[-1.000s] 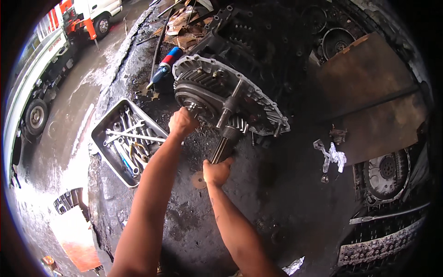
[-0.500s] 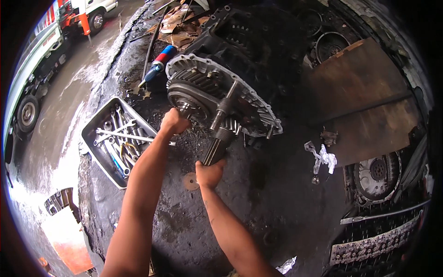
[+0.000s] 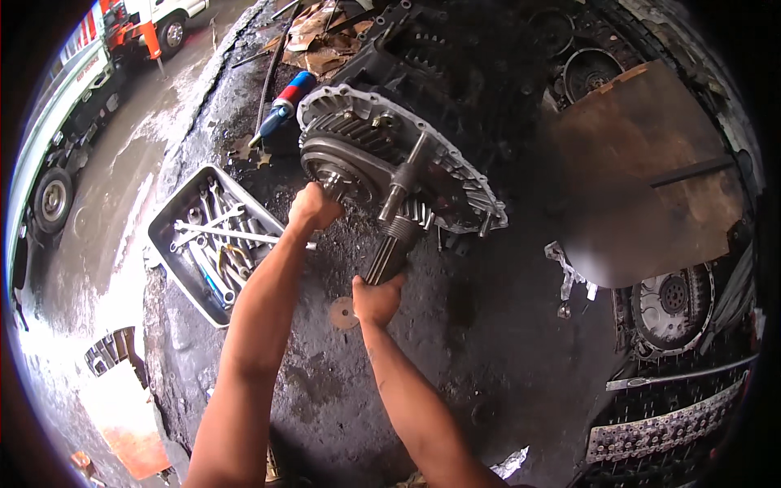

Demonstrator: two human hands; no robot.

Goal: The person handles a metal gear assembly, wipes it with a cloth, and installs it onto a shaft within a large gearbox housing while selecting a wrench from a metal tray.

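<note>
An opened gearbox [image 3: 390,114] lies on the dark, oily ground ahead of me, its pale flange edge and toothed gears exposed. My left hand [image 3: 316,208] is closed around the end of a shaft that stands out of the large gear [image 3: 329,154]. My right hand [image 3: 377,301] is wrapped around the lower end of a splined shaft [image 3: 386,256] pointing toward me. Between the two shafts a thinner metal rod [image 3: 404,175] sticks out of the housing. Beside my right wrist lies a flat round brown disc [image 3: 342,313] with a small hole.
To the left sits a grey tray [image 3: 165,264] of wrenches [image 3: 232,236]. Beyond it lies a red and blue cylindrical object [image 3: 286,102]. At right are a brown board [image 3: 651,138], crumpled foil [image 3: 563,272], a round housing [image 3: 667,305] and a long perforated metal part [image 3: 667,427]. A truck stands far left.
The whole view has shifted slightly. Both hands keep their grips on the shafts, and the gearbox shows no clear movement. A blurred patch now covers part of the board and foil.
</note>
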